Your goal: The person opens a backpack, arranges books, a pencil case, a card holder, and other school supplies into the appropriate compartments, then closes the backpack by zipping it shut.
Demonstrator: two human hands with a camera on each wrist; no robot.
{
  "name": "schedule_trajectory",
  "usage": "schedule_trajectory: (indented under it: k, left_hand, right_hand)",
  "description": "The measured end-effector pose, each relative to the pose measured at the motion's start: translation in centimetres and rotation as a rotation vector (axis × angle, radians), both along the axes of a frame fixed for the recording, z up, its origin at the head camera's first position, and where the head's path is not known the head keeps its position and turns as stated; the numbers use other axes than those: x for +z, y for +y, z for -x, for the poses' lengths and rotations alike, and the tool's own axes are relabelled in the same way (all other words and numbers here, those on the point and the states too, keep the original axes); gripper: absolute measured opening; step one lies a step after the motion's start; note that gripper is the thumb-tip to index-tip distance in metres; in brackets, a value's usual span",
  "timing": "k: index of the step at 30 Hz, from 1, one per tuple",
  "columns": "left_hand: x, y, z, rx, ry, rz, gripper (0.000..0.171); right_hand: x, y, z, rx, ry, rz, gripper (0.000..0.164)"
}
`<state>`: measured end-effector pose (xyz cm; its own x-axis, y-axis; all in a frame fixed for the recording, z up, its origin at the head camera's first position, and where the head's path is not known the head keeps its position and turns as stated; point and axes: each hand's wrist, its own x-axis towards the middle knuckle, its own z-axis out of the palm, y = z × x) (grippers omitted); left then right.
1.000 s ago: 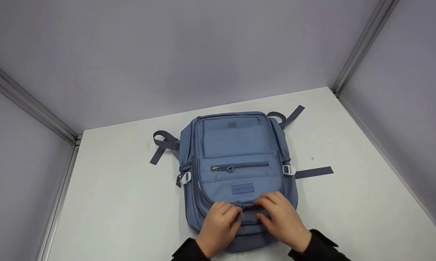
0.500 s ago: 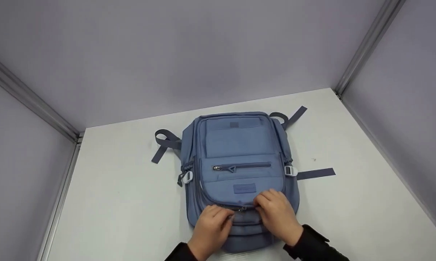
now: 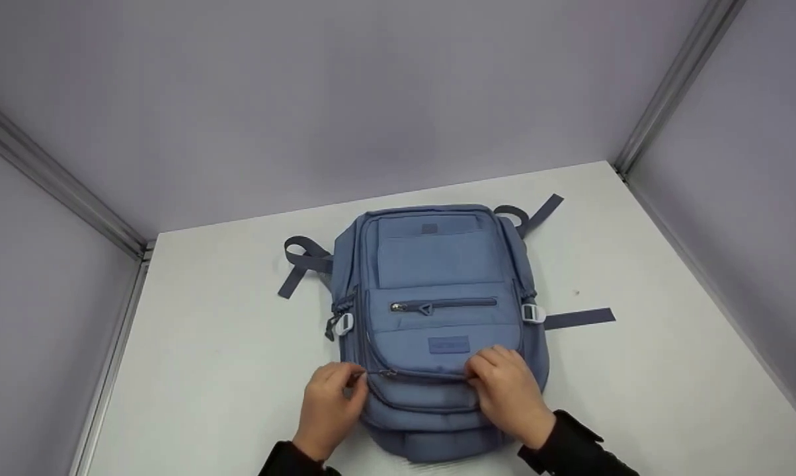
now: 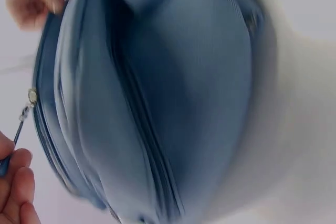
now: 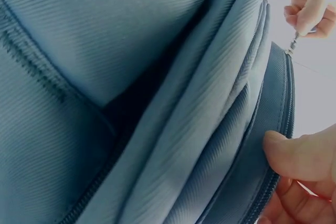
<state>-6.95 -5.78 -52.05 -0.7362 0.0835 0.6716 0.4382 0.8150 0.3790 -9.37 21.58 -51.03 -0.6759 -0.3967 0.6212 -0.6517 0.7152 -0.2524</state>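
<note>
A blue backpack [image 3: 441, 261] lies front side up on the white table. My left hand [image 3: 330, 404] is at its lower left and pinches a zipper pull [image 4: 19, 132], which stretches taut from the slider [image 4: 32, 96]. My right hand [image 3: 507, 390] grips the fabric edge beside the zipper [image 5: 291, 95] at the lower right, thumb on top and fingers beneath. In both wrist views a lower pocket [image 4: 194, 72] of the bag gapes. Higher up, another short zipper [image 3: 447, 303] runs across the front, above a small label patch [image 3: 449, 345].
Dark straps [image 3: 305, 259] stick out at the upper left, and another strap [image 3: 580, 318] extends to the right. White buckles [image 3: 533, 313] sit on both sides of the bag. Grey wall panels [image 3: 385, 99] with metal corner rails surround the table [image 3: 219, 357].
My left hand has moved left along the lower zipper, drawing the pull and slider with it from near the middle. My right hand has closed onto the edge and stayed there.
</note>
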Motion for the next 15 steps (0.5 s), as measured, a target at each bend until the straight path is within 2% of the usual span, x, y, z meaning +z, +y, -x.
schedule_trajectory:
  k: [4,9,15]
  left_hand:
    - [-0.1,-2.0,2.3,0.036,0.017,0.019,0.017]
    - [0.1,-3.5,5.3,0.043,0.052,0.113,0.012]
    - [1.6,-3.9,8.8,0.088,0.028,0.214,0.008]
  right_hand:
    - [0.0,0.1,0.0,-0.001,0.005,0.008,0.036]
    - [-0.1,0.2,0.0,0.004,0.009,0.002,0.034]
    - [-0.2,0.2,-0.2,0.007,-0.016,0.006,0.034]
